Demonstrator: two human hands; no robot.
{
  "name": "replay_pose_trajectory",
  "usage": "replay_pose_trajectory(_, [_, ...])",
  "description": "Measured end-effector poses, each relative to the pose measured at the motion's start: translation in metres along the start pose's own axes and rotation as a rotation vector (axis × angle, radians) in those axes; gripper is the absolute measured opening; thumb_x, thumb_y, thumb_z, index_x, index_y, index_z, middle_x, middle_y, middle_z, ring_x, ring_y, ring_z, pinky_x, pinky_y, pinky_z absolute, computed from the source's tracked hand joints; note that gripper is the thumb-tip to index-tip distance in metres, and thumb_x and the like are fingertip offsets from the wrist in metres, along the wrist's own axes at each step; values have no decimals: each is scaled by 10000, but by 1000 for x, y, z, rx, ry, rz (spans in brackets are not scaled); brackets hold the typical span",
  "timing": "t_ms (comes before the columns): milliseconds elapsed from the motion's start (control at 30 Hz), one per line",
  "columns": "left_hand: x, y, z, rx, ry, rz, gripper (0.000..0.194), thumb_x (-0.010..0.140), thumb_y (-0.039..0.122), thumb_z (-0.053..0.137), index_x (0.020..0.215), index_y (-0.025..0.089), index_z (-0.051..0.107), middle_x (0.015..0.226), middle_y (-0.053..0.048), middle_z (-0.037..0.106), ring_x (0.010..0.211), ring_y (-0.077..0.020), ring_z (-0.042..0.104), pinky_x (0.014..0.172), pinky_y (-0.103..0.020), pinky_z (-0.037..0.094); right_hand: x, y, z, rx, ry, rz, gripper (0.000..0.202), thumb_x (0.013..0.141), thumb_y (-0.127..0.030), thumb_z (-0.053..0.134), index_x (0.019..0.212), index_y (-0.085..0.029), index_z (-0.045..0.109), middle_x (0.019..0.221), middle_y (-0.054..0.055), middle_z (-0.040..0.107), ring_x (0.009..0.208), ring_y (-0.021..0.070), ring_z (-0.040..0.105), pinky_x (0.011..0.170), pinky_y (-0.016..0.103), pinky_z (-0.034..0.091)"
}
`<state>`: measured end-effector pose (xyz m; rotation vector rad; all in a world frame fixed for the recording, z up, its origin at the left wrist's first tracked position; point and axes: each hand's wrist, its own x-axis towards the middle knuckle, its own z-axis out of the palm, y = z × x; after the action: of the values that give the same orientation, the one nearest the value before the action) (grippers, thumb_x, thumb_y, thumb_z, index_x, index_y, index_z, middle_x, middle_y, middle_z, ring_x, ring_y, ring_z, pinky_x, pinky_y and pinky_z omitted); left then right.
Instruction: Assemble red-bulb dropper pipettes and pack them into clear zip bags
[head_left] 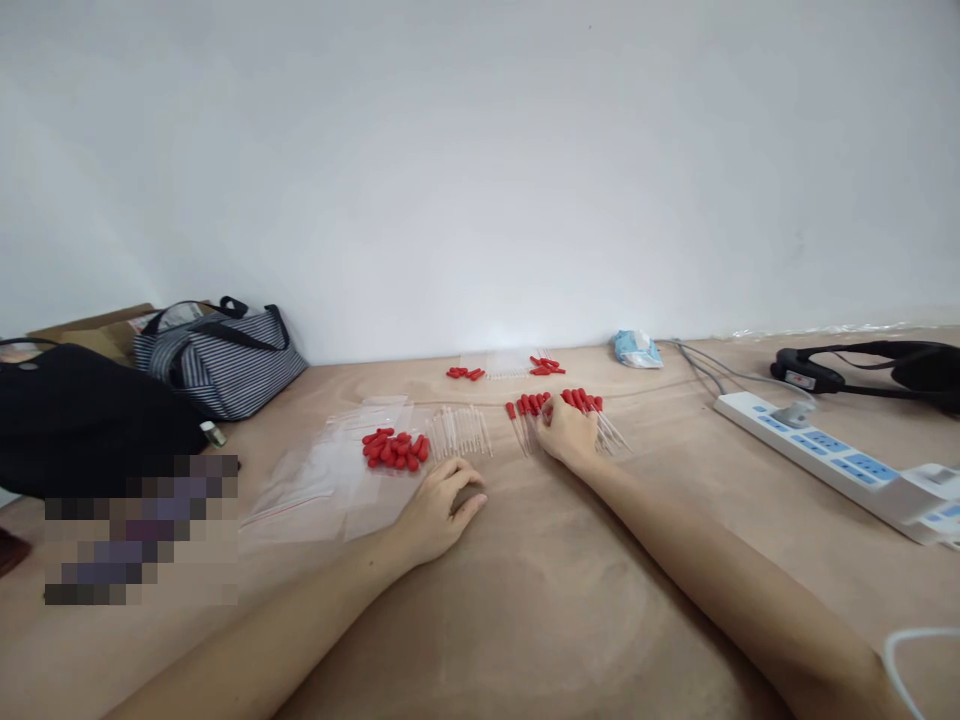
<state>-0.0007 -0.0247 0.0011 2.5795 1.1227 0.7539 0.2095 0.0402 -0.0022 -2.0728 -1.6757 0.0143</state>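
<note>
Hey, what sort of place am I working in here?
Probably an improvised workspace at a table against a plain wall: small red bulbs and thin pale tubes lie in groups, with a power strip off to the right.

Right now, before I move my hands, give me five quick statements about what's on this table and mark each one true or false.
1. The right hand is at the row of red-topped droppers. True.
2. The left hand is gripping the striped bag. False: the left hand is near the loose red bulbs, with nothing seen in it, and the striped bag is well apart from it.
3. Nothing is plugged into the power strip. False: a plug sits in the power strip.
4. The loose red bulbs lie on clear plastic. True.
5. The thin tubes lie to the right of the loose red bulbs. True.
</note>
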Motion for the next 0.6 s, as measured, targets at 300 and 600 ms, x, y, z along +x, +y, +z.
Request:
replay_pose_trajectory(300, [1,4,0,25,-13,14,101,783,191,473,829,174,562,860,-53,557,832,-183,521,750,-318,412,-8,-41,-1,-34,-40,-200,297,792,-335,379,795,-164,622,829,109,651,804,223,569,786,390,220])
replay_pose_trajectory(600, [11,-21,-37,584,280,-243,142,739,307,536,714,190,612,835,-65,571,830,-257,485,702,-392,336,-3,-73,10,-69,-250,-142,268,757,-306,439,781,-136,645,809,139,657,763,231,597,805,407,240])
